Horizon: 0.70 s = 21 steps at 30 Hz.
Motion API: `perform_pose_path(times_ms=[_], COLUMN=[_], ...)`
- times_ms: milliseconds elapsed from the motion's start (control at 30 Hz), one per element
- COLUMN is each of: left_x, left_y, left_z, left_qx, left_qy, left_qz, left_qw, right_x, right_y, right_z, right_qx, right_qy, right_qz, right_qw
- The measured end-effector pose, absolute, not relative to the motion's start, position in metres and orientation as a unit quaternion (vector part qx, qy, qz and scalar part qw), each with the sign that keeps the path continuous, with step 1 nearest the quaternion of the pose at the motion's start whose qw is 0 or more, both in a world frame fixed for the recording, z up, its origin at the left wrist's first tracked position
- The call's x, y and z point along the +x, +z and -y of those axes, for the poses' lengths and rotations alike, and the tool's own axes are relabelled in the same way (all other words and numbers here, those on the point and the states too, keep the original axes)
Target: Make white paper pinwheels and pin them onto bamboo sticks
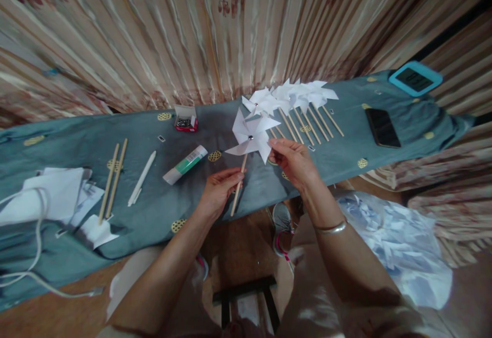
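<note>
A white paper pinwheel (251,137) with a round silver pin at its centre is held up over the table. My left hand (220,189) pinches its wooden stick (238,188) just below the blades. The fingers of my right hand (294,159) are closed on the edge of the pinwheel's right blade. Behind it, several finished-looking pinwheels (295,96) lie in an overlapping row, their sticks pointing toward the front right. A small red and white box (186,120) of metal pins stands open at the back. Left of my hands lies a green and white glue tube (185,164).
White pen (142,178), two wooden sticks (116,179), paper sheets (57,194) and a white cable (39,235) are on the left. A black phone (383,127) and blue-framed clock (415,78) lie right. A plastic bag (395,245) sits below the table's right side.
</note>
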<state>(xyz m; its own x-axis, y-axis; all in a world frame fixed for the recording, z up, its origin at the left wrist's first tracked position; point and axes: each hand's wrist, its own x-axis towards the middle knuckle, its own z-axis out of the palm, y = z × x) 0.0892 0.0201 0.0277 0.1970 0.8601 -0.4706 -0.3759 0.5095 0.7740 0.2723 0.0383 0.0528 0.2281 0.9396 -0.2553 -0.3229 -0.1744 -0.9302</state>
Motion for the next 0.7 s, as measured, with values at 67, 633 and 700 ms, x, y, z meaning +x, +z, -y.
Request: perform_pose_path(times_ms=[67,633,700], left_x=[0.0891,0.0900,0.0896], left_y=[0.0270,0.0202,0.0197], left_z=[-0.0201,-0.0203,-0.0206], left_qx=[0.256,0.249,0.252], left_qy=[0.425,0.443,0.442], left_qz=[-0.475,-0.474,-0.475], left_qw=[0.727,0.719,0.718], right_x=[0.2721,0.2652,0.2642], right_y=[0.0522,0.0502,0.0495], right_z=[-0.0382,-0.0356,-0.0356], right_qx=[-0.531,-0.532,-0.529], right_qy=[0.555,0.597,0.603], right_qz=[0.287,0.262,0.258], right_qw=[0.572,0.541,0.538])
